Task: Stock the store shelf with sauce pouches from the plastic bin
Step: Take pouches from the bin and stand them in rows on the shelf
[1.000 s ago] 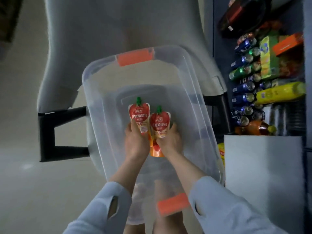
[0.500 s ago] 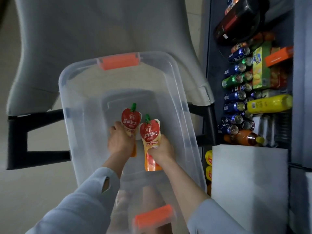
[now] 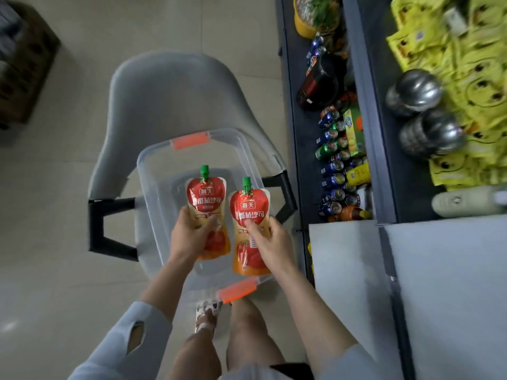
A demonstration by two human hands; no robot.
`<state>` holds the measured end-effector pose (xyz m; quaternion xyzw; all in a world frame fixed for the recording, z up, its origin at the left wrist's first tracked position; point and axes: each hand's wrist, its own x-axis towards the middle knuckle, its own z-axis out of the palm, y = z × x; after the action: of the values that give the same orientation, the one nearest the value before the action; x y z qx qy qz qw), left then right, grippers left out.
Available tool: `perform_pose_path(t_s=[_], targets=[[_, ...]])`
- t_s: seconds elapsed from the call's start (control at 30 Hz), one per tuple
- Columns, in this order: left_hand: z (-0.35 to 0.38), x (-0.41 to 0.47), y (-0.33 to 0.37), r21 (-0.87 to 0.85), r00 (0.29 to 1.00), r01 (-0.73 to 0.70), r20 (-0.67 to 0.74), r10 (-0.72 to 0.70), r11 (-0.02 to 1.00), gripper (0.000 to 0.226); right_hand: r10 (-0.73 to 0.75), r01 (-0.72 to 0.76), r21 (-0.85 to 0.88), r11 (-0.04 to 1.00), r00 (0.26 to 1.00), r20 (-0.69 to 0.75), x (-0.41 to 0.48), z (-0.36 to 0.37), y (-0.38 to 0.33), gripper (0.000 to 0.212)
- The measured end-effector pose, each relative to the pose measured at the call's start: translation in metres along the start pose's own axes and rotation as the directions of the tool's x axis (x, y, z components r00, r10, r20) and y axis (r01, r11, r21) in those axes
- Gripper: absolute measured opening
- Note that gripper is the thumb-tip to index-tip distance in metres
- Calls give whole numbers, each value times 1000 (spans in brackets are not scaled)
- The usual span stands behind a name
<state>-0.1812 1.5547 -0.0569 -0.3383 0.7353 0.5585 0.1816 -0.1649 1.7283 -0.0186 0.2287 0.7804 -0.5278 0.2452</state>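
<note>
Two pouches lifted clear of the bin (image 3: 153, 171)

Our left hand (image 3: 189, 237) and right hand (image 3: 270, 242), fingers clamped on a pouch (image 3: 207, 204) each, have risen above it; shelf (image 3: 365, 133) lies right.

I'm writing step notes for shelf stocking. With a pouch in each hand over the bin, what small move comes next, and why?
Probably carry both pouches right toward the shelf. The left hand and right hand each hold a sauce pouch, lifted above the clear bin, which looks empty.
</note>
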Motion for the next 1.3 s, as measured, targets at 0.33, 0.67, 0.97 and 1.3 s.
perform_pose_path(t_s=[0.33, 0.67, 0.97, 1.3], targets=[[-12, -138, 57, -137, 922, -225, 290, 256, 965, 23, -131, 198, 176, 964, 934, -332, -149, -69, -15, 40], [37, -241, 108, -126, 657, -474, 608, 445, 871, 16, -54, 334, 278, 901, 721, -691, -268, -129, 10, 46], [107, -338, 126, -204, 360, -616, 786, 502, 761, 19, 71, 390, 279, 877, 470, -880, -359, -186, 45, 39], [191, -499, 110, -379, 25, -701, 834, 552, 604, 29, 154, 506, 192, 841, 118, -981, -520, -270, 107, 18]])
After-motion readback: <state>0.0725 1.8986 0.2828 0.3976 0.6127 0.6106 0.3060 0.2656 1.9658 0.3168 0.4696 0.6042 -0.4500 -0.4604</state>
